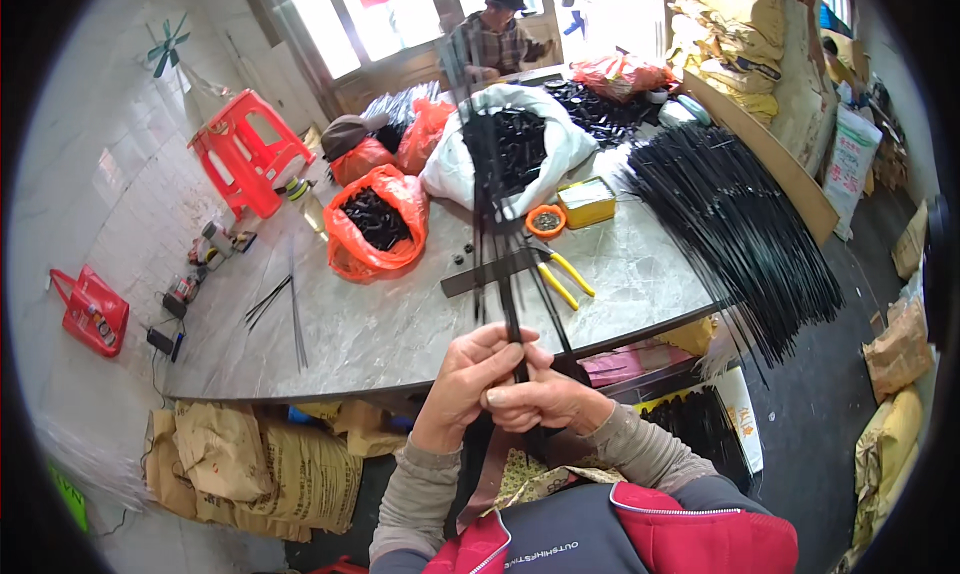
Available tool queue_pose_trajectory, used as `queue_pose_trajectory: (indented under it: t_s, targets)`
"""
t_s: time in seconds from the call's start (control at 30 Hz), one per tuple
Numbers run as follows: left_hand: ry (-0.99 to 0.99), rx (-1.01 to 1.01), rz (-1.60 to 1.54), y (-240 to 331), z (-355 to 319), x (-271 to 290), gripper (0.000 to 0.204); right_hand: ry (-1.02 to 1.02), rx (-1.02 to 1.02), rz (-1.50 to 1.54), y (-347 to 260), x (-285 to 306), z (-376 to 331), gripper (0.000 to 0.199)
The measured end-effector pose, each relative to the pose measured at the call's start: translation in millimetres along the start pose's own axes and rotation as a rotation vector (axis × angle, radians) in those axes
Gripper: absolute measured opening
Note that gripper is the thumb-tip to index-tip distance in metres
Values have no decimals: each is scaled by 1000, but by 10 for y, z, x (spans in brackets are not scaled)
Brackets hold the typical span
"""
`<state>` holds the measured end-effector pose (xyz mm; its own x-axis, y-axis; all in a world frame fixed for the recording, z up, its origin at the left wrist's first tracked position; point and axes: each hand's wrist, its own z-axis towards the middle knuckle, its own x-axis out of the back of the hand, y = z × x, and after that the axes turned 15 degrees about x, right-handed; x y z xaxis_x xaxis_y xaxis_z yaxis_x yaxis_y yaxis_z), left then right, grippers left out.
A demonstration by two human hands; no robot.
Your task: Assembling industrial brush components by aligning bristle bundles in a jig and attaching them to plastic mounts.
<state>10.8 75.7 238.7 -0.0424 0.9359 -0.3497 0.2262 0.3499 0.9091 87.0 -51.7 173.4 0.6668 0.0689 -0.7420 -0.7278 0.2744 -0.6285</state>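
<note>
My left hand [468, 379] and my right hand [550, 399] are close together at the table's front edge. Both are closed around the lower part of a few long, thin black rods [508, 309]. The rods stand up in front of me and fan out, their upper ends blurred. Behind them on the table lie a flat dark bar [470, 280] and yellow-handled pliers [567, 281]. Farther off stand an orange dish [545, 221] of small metal parts and a yellow box [588, 203]. A white sack [571, 129] of black pieces is partly hidden by the rods.
A large heap of black rods [735, 224] overhangs the table's right side. Red bags [345, 259] with black parts and a red stool [245, 154] are at left. Loose rods [298, 324] lie on the grey table [390, 339]. A person [497, 42] sits across.
</note>
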Motion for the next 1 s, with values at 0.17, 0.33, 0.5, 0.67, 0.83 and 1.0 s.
queue_pose_trajectory:
  t_s: [0.17,0.33,0.5,0.67,0.83,1.0]
  targets:
    - [-23,2,12,-156,-55,38,20,30,20,-55,165,22,-47,44]
    - [24,-84,143,-98,-136,-27,15,124,31,-40,177,-94,-86,43]
    - [123,-250,152,-18,-155,75,13,130,153,-181,249,-167,-45,31]
    - [258,-326,-77,13,-251,162,15,99,269,-670,166,30,18,39]
    - [351,-244,-76,-39,-406,40,25,75,414,-824,-228,-272,15,40]
    - [319,-263,-73,-235,-380,-121,27,228,440,-1376,-601,-423,83,43]
